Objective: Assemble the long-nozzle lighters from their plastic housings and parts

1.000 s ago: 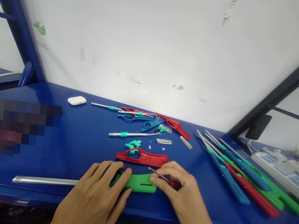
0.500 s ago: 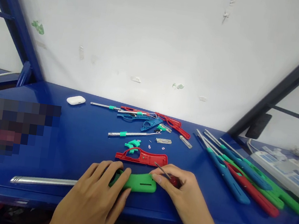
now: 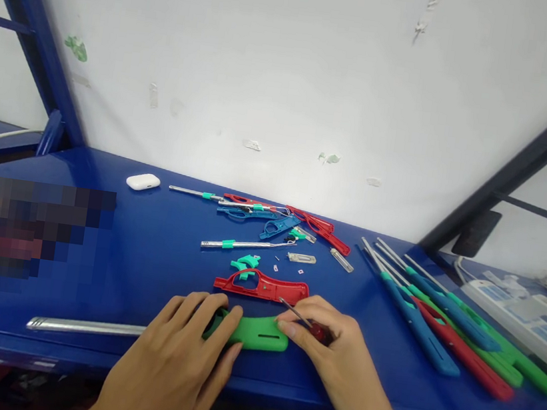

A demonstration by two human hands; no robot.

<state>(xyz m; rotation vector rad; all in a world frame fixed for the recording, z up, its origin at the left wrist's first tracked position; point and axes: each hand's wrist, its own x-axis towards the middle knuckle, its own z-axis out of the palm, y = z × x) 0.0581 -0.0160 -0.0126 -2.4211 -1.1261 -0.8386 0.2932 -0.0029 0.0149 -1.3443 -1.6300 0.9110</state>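
A green long-neck lighter (image 3: 258,339) lies along the table's front edge, its metal tube pointing left. My left hand (image 3: 178,354) is closed around its handle near the trigger opening, hiding the middle of it. In my right hand (image 3: 335,348) is a small screwdriver (image 3: 297,312) with a red handle and thin metal shaft. The shaft points up and left, while the thumb and fingertip touch the green handle's right end. Just behind lies an opened red lighter shell (image 3: 287,292), with turquoise plastic pieces (image 3: 245,263) beside it.
Farther back lie a loose metal lighter tube (image 3: 248,245), clear fuel tanks (image 3: 301,258), and red and blue shell halves (image 3: 278,228). Several whole lighters (image 3: 461,344) rest at right near a white power strip (image 3: 526,312). A white earbud case (image 3: 143,182) sits back left; a blurred-out patch covers the left.
The whole view has shifted slightly. Both hands keep almost the same pose on the green lighter and screwdriver; the screwdriver tip sits slightly farther left relative to the red shell.
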